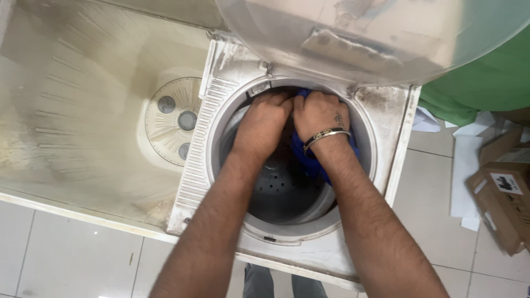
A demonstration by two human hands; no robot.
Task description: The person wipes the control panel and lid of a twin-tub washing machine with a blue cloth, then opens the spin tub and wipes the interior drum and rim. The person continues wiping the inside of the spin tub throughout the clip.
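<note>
Both hands are seen pressed together at the far rim of the round spin drum of a worn, off-white twin-tub washing machine. The left hand is curled into a fist, knuckles up, against the drum's upper edge; what lies under its fingers is hidden, so its grasp cannot be told. The right hand, ringed at the wrist by a thin metal bangle, is closed over a bunched blue cloth, whose soft folds are visible beneath the wrist and at the fingertips, hanging inside the drum against its far wall. The drum's floor is dark grey and dotted with small holes, its wall smooth and pale. To the left, the square wash tub is shown stained and ribbed, with a round ridged pulsator at its bottom. A clear, curved plastic lid is raised above. Cardboard boxes and green fabric are seen on the tiled floor at right.
</note>
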